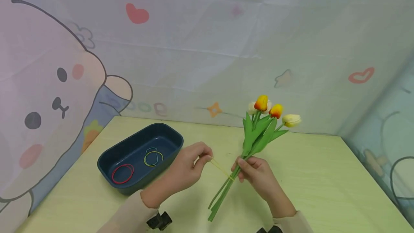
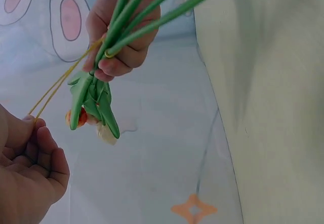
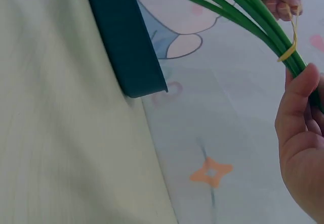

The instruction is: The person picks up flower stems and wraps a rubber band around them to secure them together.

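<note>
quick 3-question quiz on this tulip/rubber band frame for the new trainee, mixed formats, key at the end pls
1. True or false: the left hand pinches the yellow rubber band and pulls it taut away from the stems.
2. Which hand grips the tulip bunch? A) the left hand B) the right hand C) both hands
3. Fill in: the blue tray on the table holds a red band and a ____ band twisted with a teal one.

Key:
1. True; the band is looped round the stems and stretched toward the left hand.
2. B
3. yellow
</note>
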Available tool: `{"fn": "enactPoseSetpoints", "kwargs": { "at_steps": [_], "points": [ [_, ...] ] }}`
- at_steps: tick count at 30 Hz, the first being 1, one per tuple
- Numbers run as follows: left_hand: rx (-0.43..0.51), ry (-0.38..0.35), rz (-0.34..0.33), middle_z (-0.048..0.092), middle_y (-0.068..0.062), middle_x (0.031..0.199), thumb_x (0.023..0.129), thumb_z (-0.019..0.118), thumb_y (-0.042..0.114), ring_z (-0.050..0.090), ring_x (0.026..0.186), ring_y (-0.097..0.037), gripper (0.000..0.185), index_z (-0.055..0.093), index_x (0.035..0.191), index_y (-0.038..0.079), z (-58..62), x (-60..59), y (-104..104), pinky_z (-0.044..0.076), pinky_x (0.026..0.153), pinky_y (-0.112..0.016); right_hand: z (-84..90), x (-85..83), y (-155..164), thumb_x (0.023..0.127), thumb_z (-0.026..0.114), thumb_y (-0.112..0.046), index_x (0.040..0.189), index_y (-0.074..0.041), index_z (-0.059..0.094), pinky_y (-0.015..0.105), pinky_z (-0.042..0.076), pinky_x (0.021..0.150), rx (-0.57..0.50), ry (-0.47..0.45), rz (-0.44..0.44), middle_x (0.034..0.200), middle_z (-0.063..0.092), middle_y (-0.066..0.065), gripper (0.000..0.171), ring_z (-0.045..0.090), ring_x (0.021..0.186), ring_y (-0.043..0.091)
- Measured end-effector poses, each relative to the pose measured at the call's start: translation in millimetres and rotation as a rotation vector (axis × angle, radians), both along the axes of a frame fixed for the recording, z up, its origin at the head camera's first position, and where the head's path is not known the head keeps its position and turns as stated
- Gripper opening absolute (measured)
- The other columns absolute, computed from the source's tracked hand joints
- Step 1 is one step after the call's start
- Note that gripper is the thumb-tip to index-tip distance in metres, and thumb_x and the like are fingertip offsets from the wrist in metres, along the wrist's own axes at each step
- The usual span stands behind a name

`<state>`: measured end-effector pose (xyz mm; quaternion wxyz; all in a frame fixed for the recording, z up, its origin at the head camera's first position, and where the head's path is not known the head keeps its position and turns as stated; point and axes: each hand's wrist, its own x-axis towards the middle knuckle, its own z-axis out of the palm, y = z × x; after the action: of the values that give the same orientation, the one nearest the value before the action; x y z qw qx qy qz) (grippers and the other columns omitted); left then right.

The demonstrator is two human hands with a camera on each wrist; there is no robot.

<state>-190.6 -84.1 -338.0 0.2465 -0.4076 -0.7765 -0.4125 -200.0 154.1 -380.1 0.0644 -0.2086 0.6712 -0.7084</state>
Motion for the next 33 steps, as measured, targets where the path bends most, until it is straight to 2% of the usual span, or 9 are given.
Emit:
{"fn": "enactPoseSetpoints", "kwargs": {
  "at_steps": [4,7,13,16,20,25,27,33],
  "points": [
    [-0.012,-0.039,0.009,0.058,-0.002,0.080,0.089,0.063,-0.004,0.048,0.069,-0.009,0.011,0.059,0.088,0.006,-1.6,-1.7,-3.9,0.045,0.063,-0.024,0.6,-0.4,4.2,0.103,0.045,-0.009,0.087,-0.016,0.069,0.017,0.047,0.064,-0.091,0.034,0.161,0.087,0.068,-0.007,0.030,0.055,0.062,0.001],
    [-0.010,-0.060,0.015,0.059,-0.004,0.081,0.089,0.062,-0.004,0.050,0.070,-0.009,0.011,0.059,0.088,0.006,-3.3,-2.4,-5.2,0.046,0.064,-0.025,0.8,-0.4,6.6,0.103,0.042,-0.007,0.093,-0.015,0.069,0.015,0.047,0.063,-0.163,0.039,0.246,0.089,0.067,-0.007,0.029,0.056,0.065,-0.001],
    [0.011,-0.083,0.000,0.058,-0.004,0.079,0.089,0.063,-0.005,0.049,0.067,-0.009,0.010,0.059,0.087,0.005,-10.8,-6.6,-4.2,0.045,0.061,-0.024,2.6,0.7,8.6,0.105,0.039,-0.009,0.100,-0.015,0.069,0.013,0.046,0.063,-0.259,0.040,0.345,0.092,0.068,-0.008,0.031,0.058,0.069,-0.004],
    [0.013,-0.120,-0.001,0.058,-0.003,0.079,0.089,0.062,-0.005,0.048,0.067,-0.008,0.010,0.059,0.087,0.005,-16.7,-8.9,-2.1,0.045,0.061,-0.024,3.2,0.5,8.6,0.105,0.037,-0.010,0.098,-0.016,0.070,0.012,0.045,0.064,-0.302,0.043,0.385,0.094,0.068,-0.009,0.035,0.058,0.072,-0.004],
    [0.002,-0.158,-0.001,0.058,-0.003,0.079,0.089,0.062,-0.004,0.049,0.069,-0.008,0.010,0.059,0.088,0.005,-24.7,-10.2,3.4,0.046,0.063,-0.024,4.4,1.0,7.6,0.106,0.034,-0.011,0.092,-0.017,0.070,0.011,0.045,0.067,-0.371,0.038,0.422,0.097,0.066,-0.008,0.039,0.059,0.076,-0.004],
    [-0.034,-0.115,-0.032,0.058,-0.004,0.081,0.090,0.061,-0.004,0.050,0.070,-0.010,0.009,0.059,0.089,0.004,-30.3,-9.8,13.2,0.047,0.065,-0.023,8.8,4.1,6.4,0.106,0.030,-0.010,0.100,-0.011,0.066,0.009,0.047,0.072,-0.537,-0.021,0.445,0.099,0.067,-0.003,0.036,0.061,0.081,-0.003],
    [-0.047,-0.105,-0.039,0.059,-0.004,0.082,0.092,0.060,-0.003,0.051,0.071,-0.011,0.007,0.058,0.091,0.004,-31.4,-9.5,18.0,0.047,0.066,-0.022,11.3,5.6,6.2,0.107,0.028,-0.011,0.105,-0.009,0.064,0.009,0.048,0.072,-0.608,-0.051,0.441,0.099,0.068,-0.001,0.036,0.063,0.081,-0.002],
    [-0.034,-0.117,-0.062,0.061,-0.006,0.085,0.096,0.057,0.004,0.055,0.074,-0.012,0.003,0.059,0.094,0.003,-36.0,-8.7,35.3,0.047,0.067,-0.020,18.3,9.4,3.4,0.107,0.024,-0.013,0.104,-0.006,0.063,0.010,0.049,0.072,-0.761,-0.119,0.380,0.098,0.069,0.003,0.040,0.064,0.079,0.001]
  ]
}}
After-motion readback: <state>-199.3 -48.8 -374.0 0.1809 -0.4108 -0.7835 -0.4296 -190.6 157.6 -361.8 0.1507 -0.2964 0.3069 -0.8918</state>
